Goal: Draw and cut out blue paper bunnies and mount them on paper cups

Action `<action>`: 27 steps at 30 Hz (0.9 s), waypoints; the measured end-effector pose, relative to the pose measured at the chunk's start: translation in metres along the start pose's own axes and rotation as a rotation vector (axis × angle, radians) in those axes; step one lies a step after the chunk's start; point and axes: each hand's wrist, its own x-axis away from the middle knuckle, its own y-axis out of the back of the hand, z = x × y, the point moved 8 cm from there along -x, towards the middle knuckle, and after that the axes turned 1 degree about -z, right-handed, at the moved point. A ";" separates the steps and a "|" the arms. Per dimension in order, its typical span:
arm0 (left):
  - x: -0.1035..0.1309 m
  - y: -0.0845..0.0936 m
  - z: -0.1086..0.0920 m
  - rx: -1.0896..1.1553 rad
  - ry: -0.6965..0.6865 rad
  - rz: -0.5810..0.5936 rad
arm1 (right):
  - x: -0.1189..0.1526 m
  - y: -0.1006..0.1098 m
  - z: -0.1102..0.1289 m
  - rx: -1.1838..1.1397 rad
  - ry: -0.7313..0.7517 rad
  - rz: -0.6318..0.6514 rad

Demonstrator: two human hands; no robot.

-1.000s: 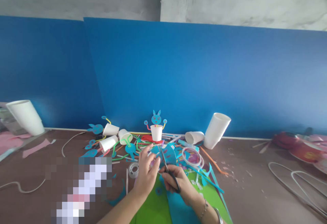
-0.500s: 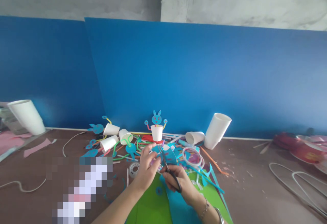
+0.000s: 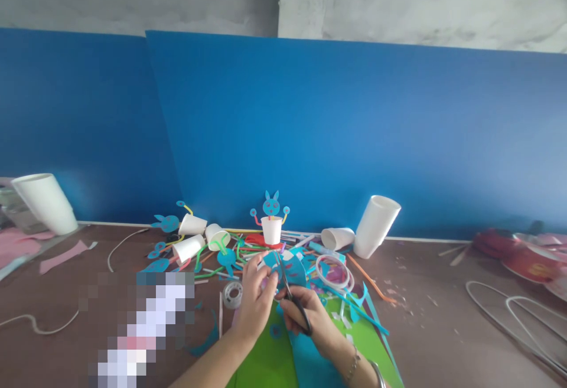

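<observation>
Filling most of the background, a blue panel (image 3: 310,128) stands behind the brown worktop (image 3: 434,341). On the worktop, a green sheet (image 3: 266,364) lies at the near middle, with a blue sheet (image 3: 310,364) partly over it. A tall stack of white cups (image 3: 376,225) leans at the right of the pile of craft pieces, and another stack (image 3: 46,205) leans at the far left.

The right hand (image 3: 314,317) has its grip closed around the handles of the scissors (image 3: 287,291), whose blades point away beside cut blue paper (image 3: 295,270). The left hand (image 3: 254,299) is just left of the blades, fingers bent; I cannot tell whether its grip is clenched on any paper.

Beyond the hands, a white cup (image 3: 271,230) stands upright under a blue rabbit head (image 3: 271,206). White rings (image 3: 339,287) lie right of the scissors, and a smaller tape roll (image 3: 226,297) sits beside the left hand.
</observation>
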 end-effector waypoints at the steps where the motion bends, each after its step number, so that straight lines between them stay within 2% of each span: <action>1: -0.001 -0.001 -0.001 -0.010 -0.017 0.018 | 0.000 0.000 -0.001 0.006 0.003 0.002; 9: -0.011 -0.001 -0.007 -0.027 -0.027 0.113 | -0.001 0.000 0.006 -0.009 0.053 0.025; 18: -0.016 0.001 -0.010 -0.003 -0.032 0.163 | -0.001 0.002 0.005 0.006 0.065 0.045; 23: -0.016 0.003 -0.011 -0.022 -0.026 0.149 | -0.001 0.003 0.004 0.003 0.065 0.032; 27: -0.014 0.003 -0.015 -0.055 -0.070 0.166 | -0.001 0.001 0.003 0.002 0.021 0.046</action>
